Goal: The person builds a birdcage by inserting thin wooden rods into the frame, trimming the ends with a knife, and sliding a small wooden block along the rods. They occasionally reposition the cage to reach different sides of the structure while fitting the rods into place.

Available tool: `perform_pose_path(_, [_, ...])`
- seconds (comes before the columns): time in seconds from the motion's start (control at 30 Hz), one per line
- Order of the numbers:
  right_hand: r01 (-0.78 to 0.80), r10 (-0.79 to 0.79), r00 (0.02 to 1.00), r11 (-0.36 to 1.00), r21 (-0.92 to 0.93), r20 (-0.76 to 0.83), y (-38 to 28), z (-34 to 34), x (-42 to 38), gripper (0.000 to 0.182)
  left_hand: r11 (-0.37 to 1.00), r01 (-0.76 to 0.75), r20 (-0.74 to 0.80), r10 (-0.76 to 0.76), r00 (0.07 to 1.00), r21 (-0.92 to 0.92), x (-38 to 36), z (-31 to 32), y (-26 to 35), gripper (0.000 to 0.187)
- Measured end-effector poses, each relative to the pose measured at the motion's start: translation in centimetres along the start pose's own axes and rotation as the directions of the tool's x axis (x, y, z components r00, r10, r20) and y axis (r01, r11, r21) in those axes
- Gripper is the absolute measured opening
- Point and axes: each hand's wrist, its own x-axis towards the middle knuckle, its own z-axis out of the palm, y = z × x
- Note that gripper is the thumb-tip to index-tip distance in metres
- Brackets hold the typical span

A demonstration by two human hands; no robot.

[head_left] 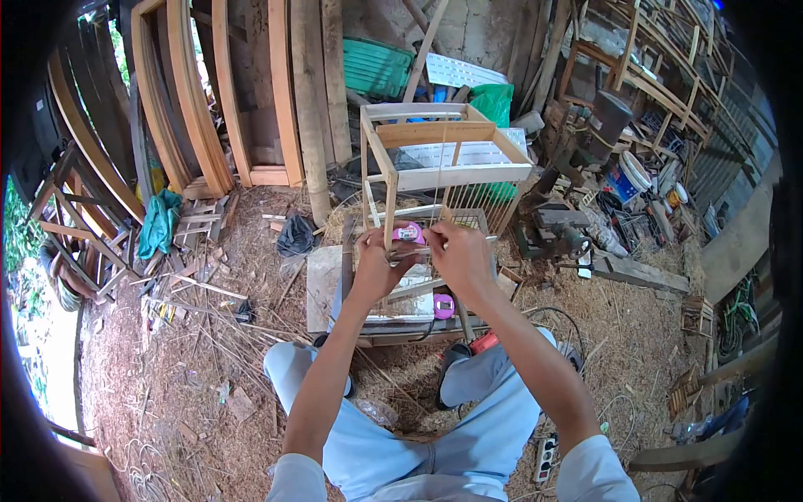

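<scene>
A small wooden cage frame [460,178] with thin upright bars stands on a low work table [330,289] before me. My left hand [378,266] is closed around its near left corner post, thumb pointing right. My right hand [460,258] is closed in a pinch just right of it, at the lower end of a thin strand running down the frame's front; I cannot tell what its fingertips hold. Between the two hands sits a pink roundish thing [408,233] with a pale label. A second pink roundish thing [443,306] lies lower on the table, below my right hand.
Shavings and wood scraps cover the floor [192,351]. Wooden door frames [196,109] lean at the back left. A machine [560,226] and cluttered buckets stand to the right. A power strip [545,458] lies near my right leg, and a black bag [295,238] left of the table.
</scene>
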Motion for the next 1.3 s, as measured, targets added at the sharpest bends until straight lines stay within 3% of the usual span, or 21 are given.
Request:
perform_pose_path(0.03, [-0.004, 0.004, 1.0, 1.0, -0.003, -0.005, -0.1, 0.1, 0.1, 0.013, 1.0, -0.004, 0.005, 0.004, 1.0, -0.002, 0.1, 0.3, -0.4, 0.045])
perform_pose_path(0.07, [-0.006, 0.006, 1.0, 0.999, -0.046, -0.002, -0.2, 0.4, 0.1, 0.012, 0.925, 0.134, 0.051, -0.123, 0.991, -0.355, 0.2, 0.6, -0.7, 0.05])
perform_pose_path(0.1, [-0.005, 0.005, 1.0, 0.996, -0.087, -0.001, -0.4, 0.5, 0.2, 0.012, 0.715, 0.259, 0.137, -0.225, 0.965, -0.65, 0.3, 0.7, -1.0, 0.056])
perform_pose_path(0.13, [-0.009, 0.009, 1.0, 0.996, -0.085, -0.007, -0.6, 0.6, 0.3, 0.012, 0.718, 0.259, 0.141, -0.22, 0.965, -0.647, 0.2, 0.7, -1.3, 0.056])
perform_pose_path(0.23, [-0.038, 0.036, 0.999, 0.996, -0.076, -0.031, -0.9, 1.1, 0.1, 0.013, 0.955, 0.107, 0.044, -0.099, 0.994, -0.277, 0.1, 0.2, -0.9, 0.055])
perform_pose_path(0.3, [-0.059, 0.061, 0.998, 0.995, -0.08, 0.023, 0.4, 2.7, -0.6, 0.012, 1.0, -0.008, 0.003, 0.008, 1.0, 0.004, 0.1, 0.1, -0.6, 0.055])
perform_pose_path(0.4, [-0.083, 0.08, 0.996, 0.995, -0.051, -0.05, 0.5, 3.5, -1.4, 0.014, 0.998, 0.005, 0.003, -0.005, 1.0, -0.058, 0.1, 0.0, -0.1, 0.056])
perform_pose_path(0.43, [-0.091, 0.092, 0.996, 0.994, -0.068, 0.015, 0.6, 3.4, -1.6, 0.016, 0.998, -0.045, -0.004, 0.046, 0.999, 0.051, 0.0, -0.2, 0.0, 0.058])
perform_pose_path(0.53, [-0.126, 0.128, 0.991, 0.99, -0.068, 0.027, -0.1, 1.9, -1.3, 0.018, 0.999, 0.028, 0.023, -0.028, 0.999, 0.037, -0.1, 0.4, -1.9, 0.062])
perform_pose_path(0.6, [-0.111, 0.111, 0.994, 0.993, -0.049, -0.012, -0.6, 0.9, -0.6, 0.018, 0.994, -0.068, -0.004, 0.069, 0.998, 0.088, -0.1, 0.6, -1.7, 0.065])
perform_pose_path(0.63, [-0.101, 0.099, 0.994, 0.994, -0.032, -0.048, -0.6, 0.5, -0.2, 0.018, 0.976, 0.054, -0.008, -0.057, 0.998, -0.21, -0.1, 1.1, -2.1, 0.061])
perform_pose_path(0.67, [-0.103, 0.101, 0.994, 0.994, -0.031, -0.049, -0.3, 0.7, 0.0, 0.018, 0.856, 0.172, 0.029, -0.181, 0.983, -0.487, -0.2, 1.4, -2.4, 0.057])
perform_pose_path(0.7, [-0.082, 0.08, 0.995, 0.996, -0.029, -0.065, 0.1, 1.2, 0.2, 0.017, 0.858, 0.174, 0.034, -0.18, 0.983, -0.483, -0.1, 0.9, -1.0, 0.057])
perform_pose_path(0.77, [-0.082, 0.08, 0.994, 0.996, -0.024, -0.074, 0.6, 2.3, -0.1, 0.016, 0.996, -0.087, -0.163, 0.086, 0.983, 0.004, -1.1, 0.0, 1.5, 0.047])
perform_pose_path(0.8, [-0.039, 0.037, 0.999, 0.998, -0.044, -0.033, 1.0, 2.6, -0.1, 0.016, 0.997, -0.078, -0.155, 0.077, 0.985, 0.002, -1.7, 0.6, 1.6, 0.047])
perform_pose_path(0.87, [-0.005, 0.006, 1.0, 0.998, -0.057, 0.011, 1.3, 2.9, -0.5, 0.016, 0.967, -0.05, -0.55, 0.184, 0.815, 0.249, -3.4, 1.7, 2.1, 0.044])
perform_pose_path(0.93, [-0.015, 0.016, 1.0, 0.998, -0.069, 0.015, 1.2, 3.1, -0.6, 0.017, 0.979, -0.019, -0.52, 0.125, 0.845, 0.205, -5.1, 2.3, 2.4, 0.037])
perform_pose_path(1.0, [-0.001, 0.002, 1.0, 0.999, -0.038, 0.011, 1.2, 3.0, -0.8, 0.019, 0.986, 0.123, -0.236, -0.094, 0.967, 0.11, -6.4, 2.9, 4.8, 0.024])
perform_pose_path(1.2, [0.068, -0.067, 0.997, 0.998, -0.003, 0.025, 1.9, 2.3, -0.9, 0.021, 0.962, 0.195, -0.242, -0.146, 0.959, 0.19, -5.4, 6.8, 0.3, 0.017])
perform_pose_path(1.23, [0.058, -0.058, 0.998, 0.998, -0.001, 0.029, 2.1, 2.2, -1.0, 0.021, 0.966, 0.163, -0.24, -0.113, 0.964, 0.201, -5.0, 7.0, -0.1, 0.015])
perform_pose_path(1.3, [0.193, -0.193, 0.981, 0.979, -0.057, 0.016, 2.7, 2.0, -1.2, 0.018, 0.968, 0.093, -0.228, -0.039, 0.973, 0.233, -4.2, 7.0, -0.9, 0.009])
